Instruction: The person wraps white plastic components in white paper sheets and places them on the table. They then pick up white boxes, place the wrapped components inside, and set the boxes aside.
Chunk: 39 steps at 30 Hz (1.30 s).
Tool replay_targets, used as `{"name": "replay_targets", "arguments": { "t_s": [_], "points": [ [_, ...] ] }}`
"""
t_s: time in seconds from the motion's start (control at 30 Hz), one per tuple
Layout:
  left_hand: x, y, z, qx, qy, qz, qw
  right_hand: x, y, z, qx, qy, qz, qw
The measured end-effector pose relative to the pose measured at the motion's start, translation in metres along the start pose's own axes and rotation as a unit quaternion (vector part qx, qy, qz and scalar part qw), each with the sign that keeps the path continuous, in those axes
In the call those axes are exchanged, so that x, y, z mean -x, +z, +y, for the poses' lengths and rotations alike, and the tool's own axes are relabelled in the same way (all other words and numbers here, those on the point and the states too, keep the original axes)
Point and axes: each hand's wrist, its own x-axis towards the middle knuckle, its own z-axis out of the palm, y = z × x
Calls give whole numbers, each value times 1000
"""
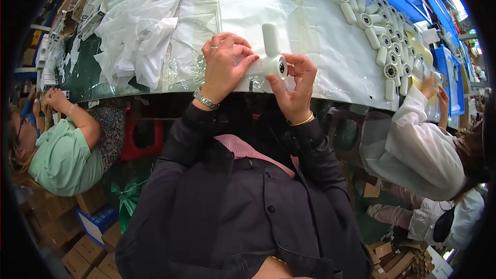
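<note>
In front of me, at the near edge of the table, is a small white handheld fan [272, 41]. Its round head with a dark centre faces right and its handle points away from me. My right hand [295, 83] grips the fan's head between thumb and fingers. Just left of it my left hand [226, 64] has thumb and fingers pinched together beside the head. Something white and thin shows between the two hands, but what the left fingers hold is hard to make out. Beyond the hands lies a flat stack of white plastic bags [250, 13].
Crumpled white plastic bags [139, 31] are heaped on the left. Several more white fans [390, 41] stand in rows at the right, near a blue tray [448, 80]. A person in green [67, 155] sits left; another in white [421, 144] works right.
</note>
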Motion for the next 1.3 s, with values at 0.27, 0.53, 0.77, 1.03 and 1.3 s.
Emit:
{"name": "replay_targets", "arguments": {
  "t_s": [0.27,0.53,0.77,1.03,1.3],
  "points": [
    [0,2,-5,26,-13,17,999,0,6,2,90,2,-64,994],
    [1,6,-11,100,-69,93,988,-4,15,3,184,-7,109,977],
    [2,4,-8,135,-53,113,983,-16,15,-10,374,-27,89,923],
    [5,1,-5,122,-17,128,984,-8,23,-37,185,-2,53,981],
    [7,-6,-4,134,47,103,985,-37,40,-49,-150,384,-21,911]
  ]
}}
